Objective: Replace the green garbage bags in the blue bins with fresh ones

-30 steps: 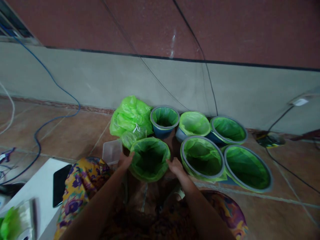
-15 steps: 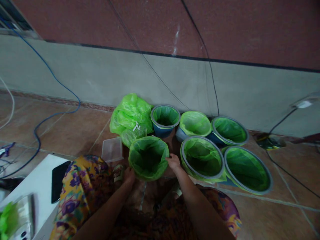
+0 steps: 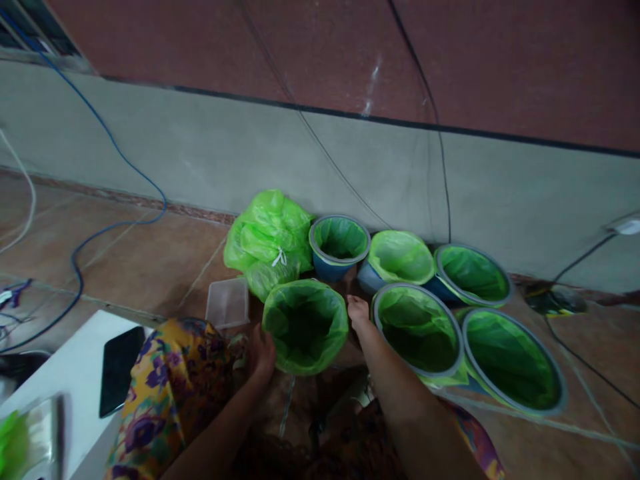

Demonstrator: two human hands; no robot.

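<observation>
A waste bin lined with a green bag (image 3: pixel 305 363) stands on the floor between my hands, the bag folded over its rim. My left hand (image 3: pixel 263 352) lies flat against the bin's left side, fingers stretched. Off to the right of the rim, a small gap away, is my right hand (image 3: pixel 358 311), with its fingers extended and nothing in them. Close by on the right stands another lined bin with a grey ring (image 3: pixel 376 320). The lower body of the bin between my hands is hidden.
Along the wall are several more lined bins, such as a blue one (image 3: pixel 330 269), and a pile of green bags (image 3: pixel 270 227). A clear plastic box (image 3: pixel 227 303) lies left. A phone (image 3: pixel 120 370) rests on a white surface (image 3: pixel 80 360). Cables (image 3: pixel 105 233) cross the floor.
My right hand has let go of the bin's rim and moved slightly away to the right. The left hand has shifted up along the bin's left side. The view has tilted slightly.
</observation>
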